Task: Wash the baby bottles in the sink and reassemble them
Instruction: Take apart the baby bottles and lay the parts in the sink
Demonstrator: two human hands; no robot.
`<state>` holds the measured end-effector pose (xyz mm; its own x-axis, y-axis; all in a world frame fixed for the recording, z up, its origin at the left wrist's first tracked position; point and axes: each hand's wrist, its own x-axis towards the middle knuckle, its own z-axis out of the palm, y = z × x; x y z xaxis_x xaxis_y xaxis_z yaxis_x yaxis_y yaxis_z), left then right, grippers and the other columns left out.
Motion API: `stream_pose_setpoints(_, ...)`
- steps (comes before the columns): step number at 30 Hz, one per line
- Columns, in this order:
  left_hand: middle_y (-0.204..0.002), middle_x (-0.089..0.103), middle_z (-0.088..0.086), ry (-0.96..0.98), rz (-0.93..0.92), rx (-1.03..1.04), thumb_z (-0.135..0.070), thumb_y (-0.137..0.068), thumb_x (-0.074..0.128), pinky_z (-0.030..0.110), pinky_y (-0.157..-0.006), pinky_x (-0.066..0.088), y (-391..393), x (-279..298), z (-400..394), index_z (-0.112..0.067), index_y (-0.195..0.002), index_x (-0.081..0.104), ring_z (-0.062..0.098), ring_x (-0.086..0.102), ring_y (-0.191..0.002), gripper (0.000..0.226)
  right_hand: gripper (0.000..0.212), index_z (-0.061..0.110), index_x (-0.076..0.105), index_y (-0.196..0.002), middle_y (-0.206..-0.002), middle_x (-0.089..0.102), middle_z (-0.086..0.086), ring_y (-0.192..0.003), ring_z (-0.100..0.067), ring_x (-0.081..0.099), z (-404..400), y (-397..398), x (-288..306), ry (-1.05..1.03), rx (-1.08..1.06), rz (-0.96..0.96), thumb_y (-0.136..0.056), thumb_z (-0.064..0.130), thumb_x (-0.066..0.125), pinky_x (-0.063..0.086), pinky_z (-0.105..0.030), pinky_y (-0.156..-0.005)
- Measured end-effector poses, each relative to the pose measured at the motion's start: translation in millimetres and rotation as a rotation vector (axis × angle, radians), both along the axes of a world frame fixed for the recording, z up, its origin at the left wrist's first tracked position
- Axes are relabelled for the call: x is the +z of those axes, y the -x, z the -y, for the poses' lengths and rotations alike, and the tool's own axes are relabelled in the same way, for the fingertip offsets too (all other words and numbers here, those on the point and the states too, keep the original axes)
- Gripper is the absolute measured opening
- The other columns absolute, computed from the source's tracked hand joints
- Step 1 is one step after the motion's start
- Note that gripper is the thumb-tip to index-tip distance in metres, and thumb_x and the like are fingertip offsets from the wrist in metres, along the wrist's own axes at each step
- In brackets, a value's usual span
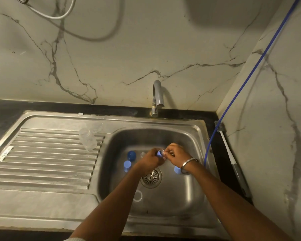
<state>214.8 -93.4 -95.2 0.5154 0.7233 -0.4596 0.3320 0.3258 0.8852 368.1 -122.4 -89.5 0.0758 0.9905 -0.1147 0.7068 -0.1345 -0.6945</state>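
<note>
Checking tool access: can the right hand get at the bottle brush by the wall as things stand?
Probably not right away: the right hand pinches a blue collar with nipple, shared with the left hand. The bottle brush lies unobstructed right of the sink.

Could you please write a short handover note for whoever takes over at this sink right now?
Left hand grips a small blue collar ring; right hand pinches its clear teat.
In the steel sink basin: dark blue cap, two light blue parts, clear ring.
Clear bottle stands on the drainboard.
Tap is off.
Left: wash the parts and reassemble.
</note>
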Motion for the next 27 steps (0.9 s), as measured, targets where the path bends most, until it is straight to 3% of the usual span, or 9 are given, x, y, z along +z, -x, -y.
stream_pose_setpoints(2, -0.117, 0.058, 0.015, 0.012, -0.038, 0.012, -0.008, -0.091, 0.062, 0.036, -0.091, 0.055, 2, -2, 0, -0.013, -0.123, 0.049, 0.027, 0.063, -0.107, 0.036, 0.016, 0.002, 0.062, -0.085, -0.093, 0.061, -0.015, -0.083, -0.028, 0.061, -2, -2, -5, 0.004, -0.120, -0.013, -0.093, 0.014, 0.055, 0.048, -0.029, -0.073)
stream_pose_setpoints(5, -0.119, 0.057, 0.015, -0.040, -0.064, -0.005, -0.007, -0.090, 0.062, 0.020, -0.074, 0.057, 4, -7, 1, -0.009, -0.125, 0.049, 0.022, 0.063, -0.103, 0.038, 0.020, 0.003, 0.057, -0.090, -0.093, 0.066, -0.022, -0.087, -0.035, 0.064, -2, -6, -11, 0.088, -0.239, -0.082, -0.096, 0.022, 0.052, 0.054, -0.046, -0.080)
stream_pose_setpoints(7, -0.118, 0.057, 0.015, -0.110, -0.104, -0.020, -0.007, -0.090, 0.063, 0.021, -0.075, 0.057, 5, -9, 2, -0.006, -0.126, 0.049, 0.021, 0.062, -0.100, 0.038, 0.015, 0.009, 0.054, -0.085, -0.094, 0.066, -0.025, -0.090, -0.038, 0.065, 1, -7, -14, 0.130, -0.278, -0.102, -0.093, 0.021, 0.059, 0.053, -0.051, -0.083)
stream_pose_setpoints(10, -0.104, 0.059, 0.011, -0.232, -0.217, -0.062, -0.008, -0.089, 0.065, 0.035, -0.088, 0.053, 0, -15, 4, -0.007, -0.113, 0.052, 0.021, 0.059, -0.095, 0.027, 0.023, 0.017, 0.048, -0.072, -0.089, 0.066, -0.024, -0.077, -0.034, 0.066, 7, -9, -21, 0.152, -0.373, -0.100, -0.083, 0.009, 0.067, 0.057, -0.046, -0.076)
stream_pose_setpoints(12, -0.102, 0.057, 0.008, -0.255, -0.268, -0.078, -0.008, -0.088, 0.067, 0.030, -0.083, 0.047, -5, -22, 6, -0.009, -0.115, 0.052, 0.018, 0.055, -0.093, 0.031, 0.019, 0.012, 0.053, -0.090, -0.099, 0.063, -0.022, -0.080, -0.032, 0.065, 12, -8, -26, 0.196, -0.406, -0.107, -0.080, 0.007, 0.069, 0.055, -0.033, -0.072)
stream_pose_setpoints(15, -0.101, 0.055, 0.004, -0.294, -0.340, -0.132, -0.010, -0.085, 0.070, 0.029, -0.088, 0.046, -15, -34, 8, -0.009, -0.104, 0.059, 0.020, 0.056, -0.095, 0.021, 0.043, 0.005, 0.054, -0.122, -0.117, 0.062, -0.014, -0.108, -0.031, 0.060, 14, -14, -40, 0.293, -0.388, 0.029, -0.082, 0.013, 0.068, 0.043, -0.025, -0.083)
stream_pose_setpoints(19, -0.113, 0.046, -0.001, -0.312, -0.433, -0.195, -0.015, -0.082, 0.073, 0.029, -0.103, 0.041, -28, -52, 17, -0.015, -0.108, 0.060, 0.017, 0.049, -0.102, 0.029, 0.024, 0.004, 0.061, -0.109, -0.103, 0.064, -0.013, -0.108, -0.032, 0.059, 15, -20, -47, 0.413, -0.394, 0.068, -0.089, 0.017, 0.058, 0.040, -0.026, -0.076)
stream_pose_setpoints(23, -0.130, 0.045, 0.009, -0.295, -0.462, -0.181, -0.019, -0.074, 0.082, 0.022, -0.087, 0.038, -41, -73, 35, -0.009, -0.128, 0.048, 0.021, 0.052, -0.111, 0.065, 0.035, 0.006, 0.056, -0.126, -0.128, 0.055, -0.017, -0.118, -0.032, 0.054, 18, -24, -60, 0.511, -0.284, 0.190, -0.092, 0.015, 0.056, 0.042, -0.032, -0.095)
stream_pose_setpoints(27, -0.122, 0.049, 0.010, -0.321, -0.483, -0.185, -0.018, -0.070, 0.084, 0.021, -0.077, 0.037, -49, -92, 48, -0.007, -0.119, 0.050, 0.018, 0.050, -0.100, 0.062, 0.026, 0.009, 0.060, -0.116, -0.118, 0.062, -0.014, -0.108, -0.029, 0.059, 20, -27, -76, 0.506, -0.246, 0.244, -0.091, 0.010, 0.055, 0.044, -0.027, -0.085)
